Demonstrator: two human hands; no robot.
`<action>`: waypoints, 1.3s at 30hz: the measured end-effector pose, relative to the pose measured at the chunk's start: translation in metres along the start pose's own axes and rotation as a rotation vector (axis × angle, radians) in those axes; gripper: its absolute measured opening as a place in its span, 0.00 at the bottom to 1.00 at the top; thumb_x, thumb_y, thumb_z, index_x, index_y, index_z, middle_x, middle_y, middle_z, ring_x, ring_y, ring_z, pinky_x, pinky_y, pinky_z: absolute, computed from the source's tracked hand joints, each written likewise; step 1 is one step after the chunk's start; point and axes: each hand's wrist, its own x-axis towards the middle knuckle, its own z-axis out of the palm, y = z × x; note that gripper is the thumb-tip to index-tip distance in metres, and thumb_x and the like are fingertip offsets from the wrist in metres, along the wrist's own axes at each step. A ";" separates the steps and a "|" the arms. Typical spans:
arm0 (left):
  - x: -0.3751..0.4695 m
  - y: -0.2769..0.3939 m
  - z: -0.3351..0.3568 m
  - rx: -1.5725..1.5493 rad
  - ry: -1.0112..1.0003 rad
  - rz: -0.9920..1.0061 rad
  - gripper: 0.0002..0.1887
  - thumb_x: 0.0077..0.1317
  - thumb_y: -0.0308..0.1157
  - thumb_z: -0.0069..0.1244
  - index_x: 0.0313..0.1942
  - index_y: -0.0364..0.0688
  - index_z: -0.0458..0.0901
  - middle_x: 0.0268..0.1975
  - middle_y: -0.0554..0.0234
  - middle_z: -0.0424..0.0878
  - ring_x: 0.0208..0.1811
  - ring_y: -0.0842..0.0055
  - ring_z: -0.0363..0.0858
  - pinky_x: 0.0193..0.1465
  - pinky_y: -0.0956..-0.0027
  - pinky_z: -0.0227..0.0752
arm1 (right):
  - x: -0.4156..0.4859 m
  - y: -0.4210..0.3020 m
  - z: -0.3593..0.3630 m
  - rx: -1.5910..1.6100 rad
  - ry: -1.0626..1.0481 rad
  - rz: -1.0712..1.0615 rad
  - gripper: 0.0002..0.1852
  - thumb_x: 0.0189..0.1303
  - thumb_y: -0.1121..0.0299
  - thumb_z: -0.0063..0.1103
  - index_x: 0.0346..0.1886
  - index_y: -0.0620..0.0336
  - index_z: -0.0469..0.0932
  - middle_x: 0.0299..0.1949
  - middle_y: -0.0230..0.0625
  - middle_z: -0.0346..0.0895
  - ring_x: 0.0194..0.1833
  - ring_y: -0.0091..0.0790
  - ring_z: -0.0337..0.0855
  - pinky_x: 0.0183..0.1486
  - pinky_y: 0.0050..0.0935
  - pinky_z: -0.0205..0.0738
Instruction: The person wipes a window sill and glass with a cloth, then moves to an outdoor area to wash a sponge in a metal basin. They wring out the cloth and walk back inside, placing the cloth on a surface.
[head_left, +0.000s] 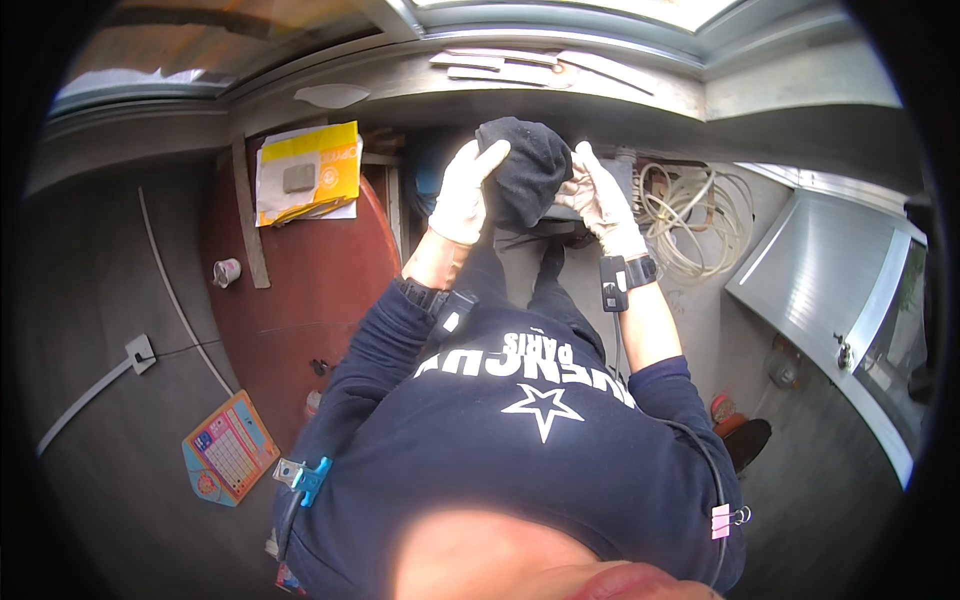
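A bunched black cloth (525, 165), rounded like a knit cap, is held up in front of me below the windowsill. My left hand (463, 196), in a white glove, grips its left side with the thumb laid over the fabric. On the opposite side, my white-gloved right hand (598, 196) has its fingers at the cloth's right edge, and the fingertips are partly hidden by it. Dark straps with small devices are worn on both forearms. My legs and the floor show beneath the cloth.
To the left stands a reddish-brown round table (322, 262) bearing yellow-and-white paper packaging (341, 161), a small grey block (299, 178) and a paper cup (226, 272). A coiled clear hose (694, 225) hangs or lies at right, near a metal-framed door (825, 262). Pale strips (499, 73) rest on the windowsill.
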 end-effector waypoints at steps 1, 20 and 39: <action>-0.001 0.008 -0.004 0.002 0.036 0.012 0.17 0.68 0.30 0.50 0.55 0.33 0.77 0.54 0.58 0.81 0.56 0.73 0.78 0.64 0.68 0.66 | 0.003 0.003 0.010 0.039 -0.051 0.051 0.16 0.66 0.57 0.60 0.48 0.59 0.80 0.39 0.32 0.83 0.35 0.26 0.84 0.42 0.27 0.78; 0.042 0.015 -0.087 1.086 -0.049 0.410 0.16 0.65 0.31 0.49 0.51 0.34 0.78 0.43 0.54 0.81 0.46 0.66 0.79 0.52 0.66 0.71 | 0.064 -0.001 0.029 -1.167 0.438 -0.525 0.41 0.53 0.83 0.65 0.72 0.52 0.62 0.32 0.39 0.81 0.30 0.26 0.81 0.35 0.24 0.80; 0.049 -0.008 -0.099 0.628 -0.156 0.349 0.17 0.68 0.32 0.49 0.54 0.34 0.78 0.52 0.53 0.82 0.56 0.68 0.79 0.63 0.67 0.70 | 0.049 0.004 0.025 -0.045 0.118 0.064 0.12 0.63 0.65 0.63 0.46 0.59 0.79 0.42 0.37 0.83 0.44 0.35 0.84 0.50 0.44 0.81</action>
